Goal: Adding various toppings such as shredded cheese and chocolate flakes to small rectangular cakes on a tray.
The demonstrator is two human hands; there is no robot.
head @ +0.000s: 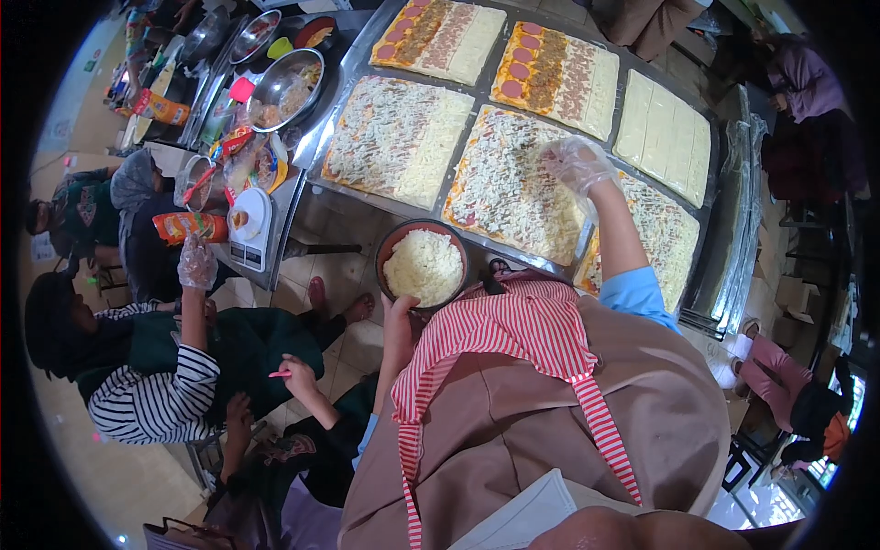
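My left hand (401, 323), bare, grips the rim of a dark bowl with a reddish inside (379, 265), which is heaped with grated white cheese (423, 267). In a clear plastic glove, my right hand (576, 165) is over a rectangular sheet pizza (505, 182) strewn with grated cheese. Its fingers point down at the topping; whether they hold cheese is hidden. To the left lies another cheese-covered sheet pizza (395, 141). A further one (650, 234) is partly behind my right forearm.
Striped-topping pizzas (557, 75) and a plain dough sheet (663, 137) occupy the table's far side. On the left stand a kitchen scale (250, 230), a steel bowl (287, 89) and food packets (189, 227). A co-worker's gloved hand (197, 265) touches a packet.
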